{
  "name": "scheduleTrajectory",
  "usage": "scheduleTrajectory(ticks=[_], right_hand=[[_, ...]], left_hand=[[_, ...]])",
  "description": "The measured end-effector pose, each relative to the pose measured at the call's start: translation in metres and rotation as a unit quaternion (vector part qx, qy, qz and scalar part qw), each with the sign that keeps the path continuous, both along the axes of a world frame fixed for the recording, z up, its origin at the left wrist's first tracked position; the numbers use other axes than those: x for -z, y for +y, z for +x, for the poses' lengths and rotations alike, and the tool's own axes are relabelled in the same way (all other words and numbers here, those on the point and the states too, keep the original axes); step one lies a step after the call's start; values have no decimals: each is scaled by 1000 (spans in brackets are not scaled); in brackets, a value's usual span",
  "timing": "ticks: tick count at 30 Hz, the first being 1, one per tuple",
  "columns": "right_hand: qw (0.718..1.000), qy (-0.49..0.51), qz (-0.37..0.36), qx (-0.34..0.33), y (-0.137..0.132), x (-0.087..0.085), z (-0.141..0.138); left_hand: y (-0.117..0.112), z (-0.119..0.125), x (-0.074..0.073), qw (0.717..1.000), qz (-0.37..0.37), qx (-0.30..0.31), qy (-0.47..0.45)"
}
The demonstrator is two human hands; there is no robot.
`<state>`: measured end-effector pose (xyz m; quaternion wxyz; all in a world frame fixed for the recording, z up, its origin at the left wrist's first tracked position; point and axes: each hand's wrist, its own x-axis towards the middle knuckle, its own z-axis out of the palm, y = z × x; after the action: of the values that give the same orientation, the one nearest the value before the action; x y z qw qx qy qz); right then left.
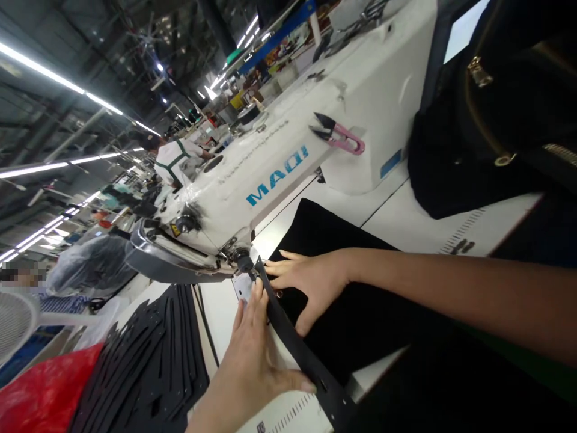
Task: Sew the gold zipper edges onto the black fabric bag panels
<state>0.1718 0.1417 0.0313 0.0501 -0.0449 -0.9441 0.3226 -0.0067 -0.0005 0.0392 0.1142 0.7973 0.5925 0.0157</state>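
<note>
A black strip [294,337] with small holes at its near end runs up to the needle area of a white sewing machine [288,174]. Along its left edge lies my left hand [252,355], fingers stretched forward together and thumb spread against the strip farther down. My right hand [311,285] rests flat, fingers spread, on black fabric [351,325] to the right of the strip, its fingertips close to the strip's far end. The needle and the seam are hidden under the machine head [243,258].
Many black strips [148,361] lie in a pile at left, beside a red plastic bag [49,391]. Pink thread snips [340,135] rest on the machine arm. A black bag with zippers [487,120] stands at right. A person [175,157] works farther back.
</note>
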Motion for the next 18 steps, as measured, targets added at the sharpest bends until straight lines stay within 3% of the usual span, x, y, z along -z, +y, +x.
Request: scheduleTrajectory(ticks=[7, 18], right_hand=[[997, 49, -29, 47, -7, 2, 0], [990, 102, 46, 81, -16, 17, -3]], left_hand=[[1, -2, 1, 1000, 3, 16, 10], [4, -3, 12, 999, 39, 7, 25]])
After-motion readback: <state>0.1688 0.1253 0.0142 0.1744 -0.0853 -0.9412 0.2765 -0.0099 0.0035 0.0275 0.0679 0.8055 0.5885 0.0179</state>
